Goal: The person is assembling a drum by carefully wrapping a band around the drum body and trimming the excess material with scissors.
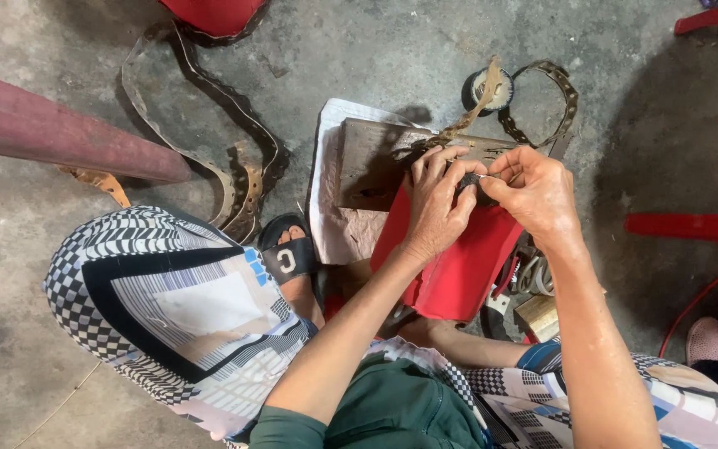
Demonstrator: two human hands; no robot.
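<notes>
My left hand [438, 199] and my right hand [533, 191] meet over a red sheet [459, 266] that lies across a dark wooden block [371, 162]. Both pinch a small dark piece [471, 181] at the sheet's upper edge, fingertips touching. A strand of tan fibre [467, 116] runs from my fingers up toward a small round spool [489, 87]. What the dark piece is cannot be made out.
A long perforated metal strip [226, 125] curls on the concrete floor at the left, another curved strip [563, 100] at the top right. A dark red pipe [60, 129] crosses the left. White cloth [330, 191] lies under the block. My sandalled foot [288, 254] rests beside it.
</notes>
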